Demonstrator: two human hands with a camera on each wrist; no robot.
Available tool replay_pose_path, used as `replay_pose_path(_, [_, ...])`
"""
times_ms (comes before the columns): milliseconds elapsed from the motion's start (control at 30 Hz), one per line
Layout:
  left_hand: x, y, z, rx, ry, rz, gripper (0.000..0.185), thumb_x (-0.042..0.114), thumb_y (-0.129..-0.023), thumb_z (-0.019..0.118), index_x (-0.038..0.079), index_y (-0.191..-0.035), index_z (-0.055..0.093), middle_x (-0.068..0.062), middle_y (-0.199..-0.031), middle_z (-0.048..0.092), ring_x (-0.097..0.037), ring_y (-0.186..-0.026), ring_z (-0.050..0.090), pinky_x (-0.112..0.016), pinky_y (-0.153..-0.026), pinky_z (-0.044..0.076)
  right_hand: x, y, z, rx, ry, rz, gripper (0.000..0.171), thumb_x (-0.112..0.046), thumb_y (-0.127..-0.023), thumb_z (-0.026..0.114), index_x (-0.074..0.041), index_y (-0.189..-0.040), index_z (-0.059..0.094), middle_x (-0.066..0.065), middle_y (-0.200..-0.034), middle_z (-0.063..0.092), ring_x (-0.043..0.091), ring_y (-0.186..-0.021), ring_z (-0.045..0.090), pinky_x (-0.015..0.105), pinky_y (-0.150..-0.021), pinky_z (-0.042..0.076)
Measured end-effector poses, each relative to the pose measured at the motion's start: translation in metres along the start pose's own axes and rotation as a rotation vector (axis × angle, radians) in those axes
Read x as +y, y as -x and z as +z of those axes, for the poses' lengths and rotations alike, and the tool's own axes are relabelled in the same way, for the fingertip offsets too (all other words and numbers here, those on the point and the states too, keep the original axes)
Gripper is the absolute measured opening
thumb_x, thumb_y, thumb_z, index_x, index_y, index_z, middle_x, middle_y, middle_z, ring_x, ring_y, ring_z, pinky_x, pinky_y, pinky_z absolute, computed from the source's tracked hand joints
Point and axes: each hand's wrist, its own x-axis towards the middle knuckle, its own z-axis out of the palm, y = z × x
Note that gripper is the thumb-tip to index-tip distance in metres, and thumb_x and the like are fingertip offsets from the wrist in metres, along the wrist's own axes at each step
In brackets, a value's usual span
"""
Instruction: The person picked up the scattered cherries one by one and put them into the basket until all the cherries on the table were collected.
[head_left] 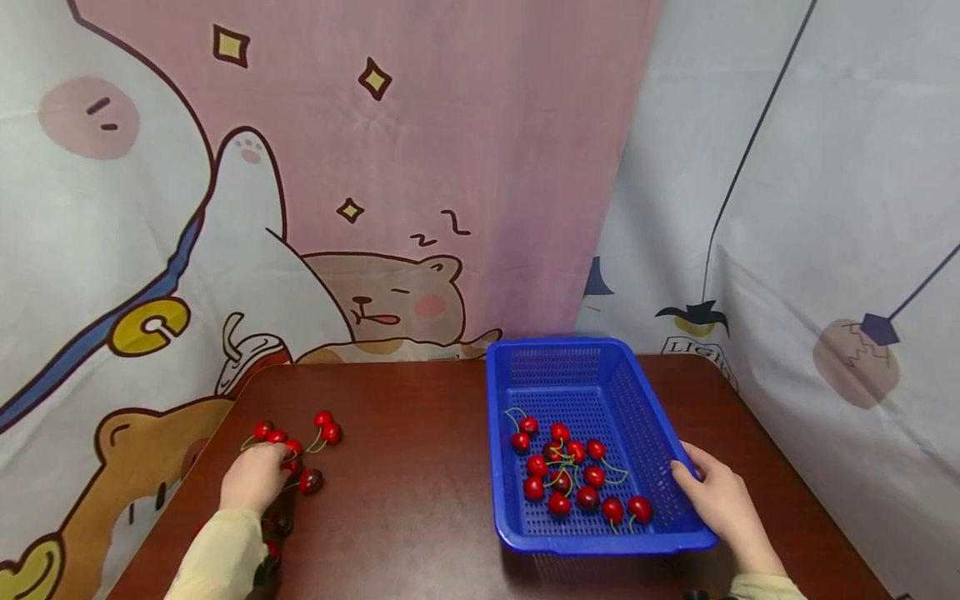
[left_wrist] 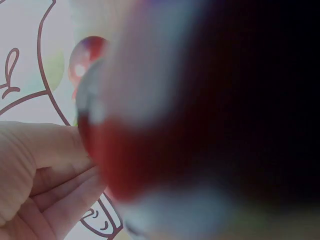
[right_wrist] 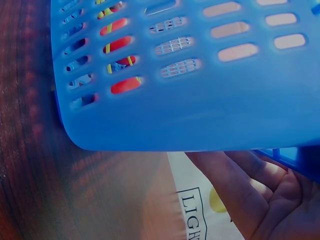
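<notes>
My left hand point(head_left: 255, 477) reaches into a loose group of red cherries on the left of the table, its fingertips right at a cherry point(head_left: 293, 447) with a green stem. In the left wrist view the thumb and fingers point(left_wrist: 55, 145) come together behind a large blurred cherry point(left_wrist: 120, 165), which hides the fingertips; I cannot tell whether they pinch one. My right hand point(head_left: 722, 493) grips the right rim of a blue plastic basket point(head_left: 660, 400), thumb over the edge. Several stemmed cherries point(head_left: 575, 452) lie on the basket's perforated floor.
A pair of cherries point(head_left: 332, 432) lies just beyond the left hand, and a darker cherry point(head_left: 311, 481) sits to its right. More lie in shadow beside the left sleeve. The brown table point(head_left: 405, 475) ends at a cartoon-printed curtain point(head_left: 450, 125) behind and at the sides.
</notes>
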Motion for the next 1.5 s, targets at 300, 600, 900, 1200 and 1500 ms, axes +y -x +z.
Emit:
replay_pose_path(300, [-0.005, -0.001, 0.002, 0.0, 0.013, 0.007, 0.021, 0.004, -0.08, 0.078, 0.011, -0.069, 0.061, -0.003, -0.066, 0.057, -0.021, -0.06, 0.051, -0.042, -0.056, 0.046, 0.0, 0.001, 0.0, 0.015, 0.004, -0.018, 0.054, -0.026, -0.099, 0.056, 0.008, -0.14, 0.047, 0.029, -0.106, 0.067, 0.024, -0.076, 0.068, 0.041, -0.067, 0.056])
replay_pose_path(600, [-0.005, -0.002, 0.0, -0.024, 0.019, -0.017, 0.011, 0.005, -0.081, 0.078, 0.007, -0.077, 0.068, -0.005, -0.071, 0.062, -0.021, -0.062, 0.054, -0.044, -0.058, 0.049, -0.001, 0.001, 0.001, 0.013, -0.015, -0.004, 0.054, -0.026, -0.099, 0.057, 0.007, -0.14, 0.046, 0.028, -0.105, 0.067, 0.023, -0.073, 0.069, 0.038, -0.064, 0.056])
replay_pose_path(900, [-0.004, -0.006, -0.01, -0.005, 0.023, -0.022, 0.005, -0.002, -0.082, 0.072, 0.001, -0.084, 0.074, -0.011, -0.079, 0.069, -0.027, -0.066, 0.059, -0.049, -0.063, 0.052, -0.002, 0.001, 0.001, 0.014, -0.013, -0.01, 0.054, -0.025, -0.099, 0.057, 0.009, -0.14, 0.046, 0.027, -0.103, 0.068, 0.024, -0.074, 0.069, 0.038, -0.063, 0.056])
replay_pose_path(1200, [-0.006, -0.01, -0.02, 0.097, 0.047, -0.036, 0.007, 0.0, -0.086, 0.07, -0.002, -0.091, 0.074, -0.021, -0.085, 0.071, -0.038, -0.073, 0.065, -0.056, -0.069, 0.052, 0.0, 0.001, 0.001, 0.006, -0.011, 0.002, 0.055, -0.027, -0.1, 0.057, 0.008, -0.141, 0.045, 0.028, -0.106, 0.067, 0.024, -0.075, 0.069, 0.038, -0.064, 0.056])
replay_pose_path(1500, [0.016, -0.014, -0.038, 0.195, 0.126, 0.012, 0.011, -0.001, -0.085, 0.068, -0.004, -0.094, 0.074, -0.024, -0.091, 0.07, -0.04, -0.078, 0.066, -0.057, -0.072, 0.051, -0.001, 0.0, 0.001, 0.011, -0.008, -0.002, 0.055, -0.026, -0.1, 0.056, 0.008, -0.14, 0.046, 0.028, -0.106, 0.067, 0.024, -0.076, 0.069, 0.04, -0.065, 0.056])
